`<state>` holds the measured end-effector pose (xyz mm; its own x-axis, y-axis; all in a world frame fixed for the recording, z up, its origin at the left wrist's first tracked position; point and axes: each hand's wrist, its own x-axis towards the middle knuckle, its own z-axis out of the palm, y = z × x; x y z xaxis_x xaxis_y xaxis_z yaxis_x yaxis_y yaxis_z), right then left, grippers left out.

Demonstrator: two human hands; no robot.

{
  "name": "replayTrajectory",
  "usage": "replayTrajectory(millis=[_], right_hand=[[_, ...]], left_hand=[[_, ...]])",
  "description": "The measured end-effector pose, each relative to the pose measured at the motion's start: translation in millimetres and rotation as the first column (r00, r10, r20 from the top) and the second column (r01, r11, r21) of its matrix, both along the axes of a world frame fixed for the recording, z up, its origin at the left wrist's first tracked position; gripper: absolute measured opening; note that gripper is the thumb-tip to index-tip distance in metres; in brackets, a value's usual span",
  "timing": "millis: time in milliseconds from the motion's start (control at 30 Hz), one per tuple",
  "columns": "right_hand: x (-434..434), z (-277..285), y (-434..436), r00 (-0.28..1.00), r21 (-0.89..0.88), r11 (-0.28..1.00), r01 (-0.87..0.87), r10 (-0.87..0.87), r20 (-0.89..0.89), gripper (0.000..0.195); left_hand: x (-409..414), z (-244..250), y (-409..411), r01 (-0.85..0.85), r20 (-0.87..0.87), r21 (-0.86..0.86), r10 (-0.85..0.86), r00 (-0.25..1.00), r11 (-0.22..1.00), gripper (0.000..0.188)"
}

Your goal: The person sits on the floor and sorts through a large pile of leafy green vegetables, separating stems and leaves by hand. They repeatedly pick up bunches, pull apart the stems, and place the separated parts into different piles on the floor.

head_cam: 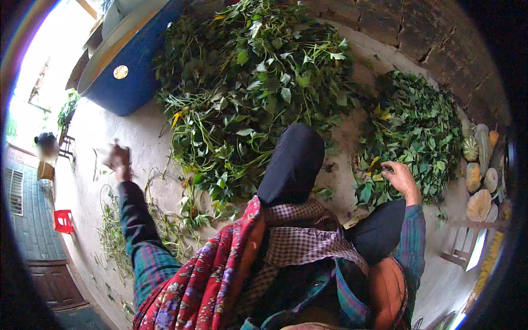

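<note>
My left hand (119, 160) reaches out to the left over the pale floor, its fingers curled and partly blurred. Whether it holds anything is hidden by the blur. A thin stem (95, 161) shows just beside it. My right hand (400, 179) hovers at the near edge of a pile of loose green leaves (420, 128), thumb and fingertips close together; a small dark bit shows at the tips. Between my hands, in front of my knee, rises a large heap of leafy green vines (247, 103). Stripped, tangled stems (113, 235) lie below my left arm.
A big blue tub (123, 82) stands at the upper left of the heap. Several squashes and gourds (478, 165) rest along the right side, near a wooden stool (458, 253). A red plastic stool (62, 221) stands far left. A person's head (46, 146) appears beyond.
</note>
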<state>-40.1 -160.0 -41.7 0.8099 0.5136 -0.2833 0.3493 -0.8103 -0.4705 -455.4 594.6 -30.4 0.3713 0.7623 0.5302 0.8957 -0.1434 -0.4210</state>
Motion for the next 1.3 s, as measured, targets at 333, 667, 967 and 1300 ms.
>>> replayTrajectory(millis=[333, 667, 967, 1300], right_hand=[[-13.6, -5.4, -22.3, 0.993, -0.116, 0.988, 0.106, -0.112, -0.047, 0.03], [-42.3, 14.7, -50.5, 0.958, -0.198, 0.94, 0.278, -0.287, -0.016, 0.034], [-50.4, 23.7, -61.2, 0.911, -0.28, 0.882, 0.379, -0.409, -0.058, 0.036], [-23.5, 10.0, -48.3, 0.964, -0.219, 0.943, 0.251, -0.263, -0.026, 0.034]], left_hand=[[267.2, -130.9, -184.2, 0.709, 0.603, -0.356, -0.43, 0.672, 0.609, 0.049], [489.8, -160.7, -303.7, 0.948, 0.939, -0.266, 0.177, 0.296, -0.176, 0.051], [557.2, -209.6, -324.3, 0.777, 0.73, -0.63, -0.332, 0.597, 0.012, 0.078], [359.7, -365.4, -365.3, 0.316, 0.03, -0.935, -0.856, 0.516, 0.158, 0.043]])
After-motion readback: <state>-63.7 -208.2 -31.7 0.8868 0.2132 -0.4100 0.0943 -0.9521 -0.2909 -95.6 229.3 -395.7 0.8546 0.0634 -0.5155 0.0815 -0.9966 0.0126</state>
